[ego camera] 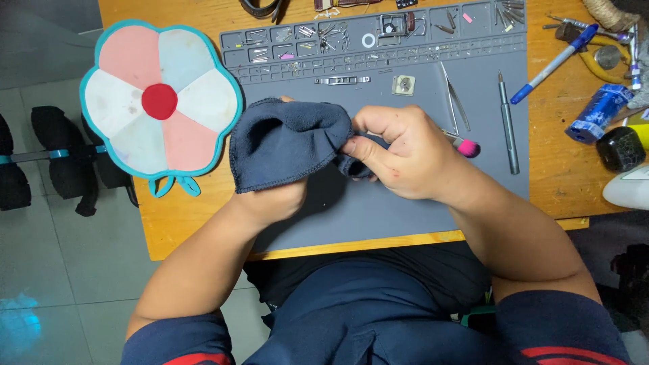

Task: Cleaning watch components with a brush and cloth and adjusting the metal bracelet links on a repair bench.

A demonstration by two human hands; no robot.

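Observation:
A dark blue cloth is draped over my left hand, which holds it from beneath above the grey work mat. My right hand pinches a bunched fold of the same cloth between thumb and fingers; whatever may be wrapped inside is hidden. A pink-tipped tool pokes out just behind my right hand. A small square watch part and a metal strap piece lie on the mat farther back.
Tweezers and a grey screwdriver lie on the mat's right side. Its back trays hold several small metal parts. A flower-shaped pad overhangs the table's left edge. A blue pen, containers and tools crowd the right.

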